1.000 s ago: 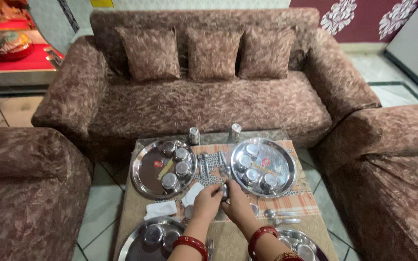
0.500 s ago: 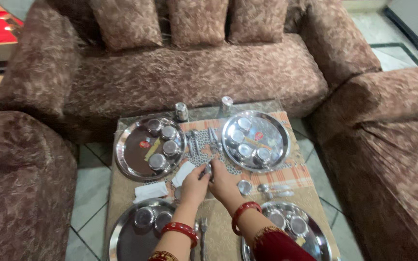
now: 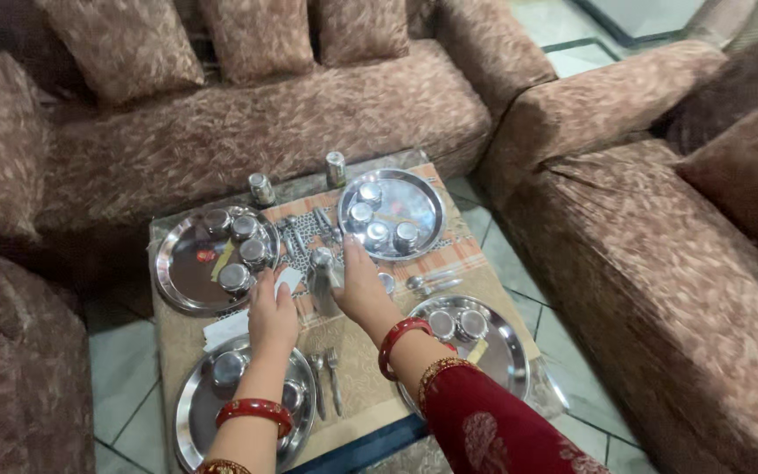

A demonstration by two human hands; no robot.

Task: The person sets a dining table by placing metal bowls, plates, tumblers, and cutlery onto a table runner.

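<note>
A small steel jug [image 3: 320, 266] stands upright in the middle of the low table [image 3: 357, 364], between four round steel plates. My right hand [image 3: 357, 288] wraps around the jug's right side, fingers reaching past it toward the far right plate [image 3: 418, 211]. My left hand [image 3: 272, 318] lies flat just left of the jug, fingertips on a white folded napkin [image 3: 289, 276], not gripping anything. Both wrists wear red bangles. The jug's lower part is hidden behind my right thumb.
Small steel bowls sit on the far left plate [image 3: 188, 268], near left plate [image 3: 188, 412] and near right plate [image 3: 497, 351]. Two steel tumblers [image 3: 261, 188] stand at the table's far edge. Spoons [image 3: 427, 283] and forks [image 3: 332, 379] lie on the cloth. Brown sofas surround the table.
The view has tilted down and swung right. My left hand has come off the steel jug and dropped onto the napkin; my right hand stays on the jug.
</note>
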